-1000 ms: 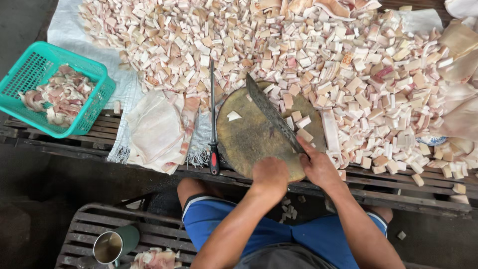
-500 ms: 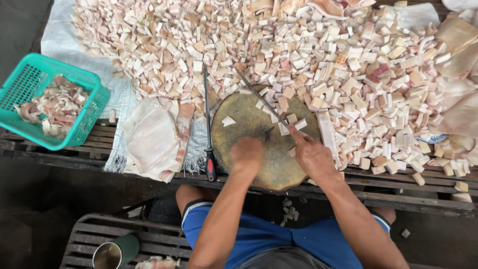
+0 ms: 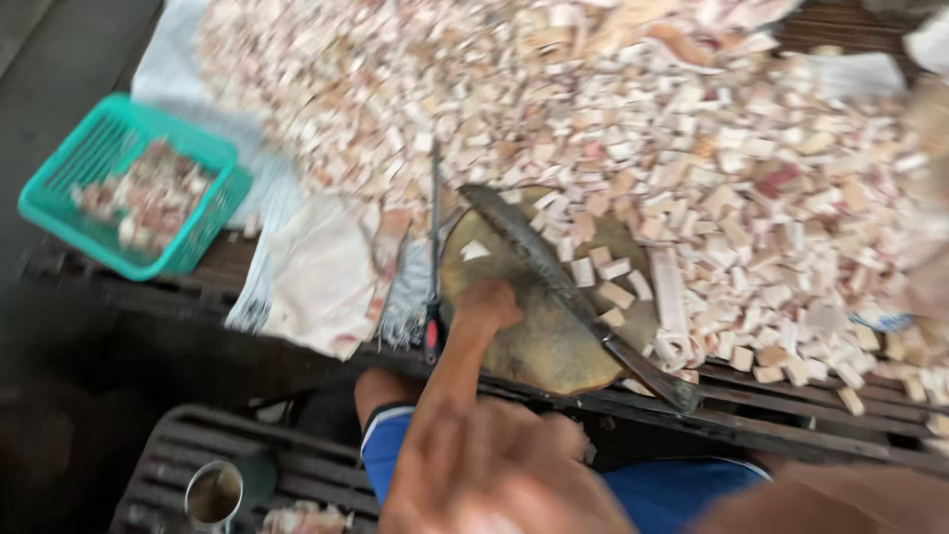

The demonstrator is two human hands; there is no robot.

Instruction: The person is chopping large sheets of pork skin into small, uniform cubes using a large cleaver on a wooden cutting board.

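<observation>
Right hand (image 3: 504, 475): blurred, close to the camera, grip cannot be told; left hand (image 3: 484, 305): curled, empty, resting on the round chopping block (image 3: 539, 341); cleaver (image 3: 578, 295) lying across the block; beyond, heap of cut pieces (image 3: 613, 119) on the surface

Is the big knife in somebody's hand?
No, the knife lies flat across the round chopping board, and no hand grips its handle.

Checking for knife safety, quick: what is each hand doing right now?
Left hand: curled on the round chopping block, holding nothing visible.
Right hand: blurred near the camera; cannot be told.
</observation>
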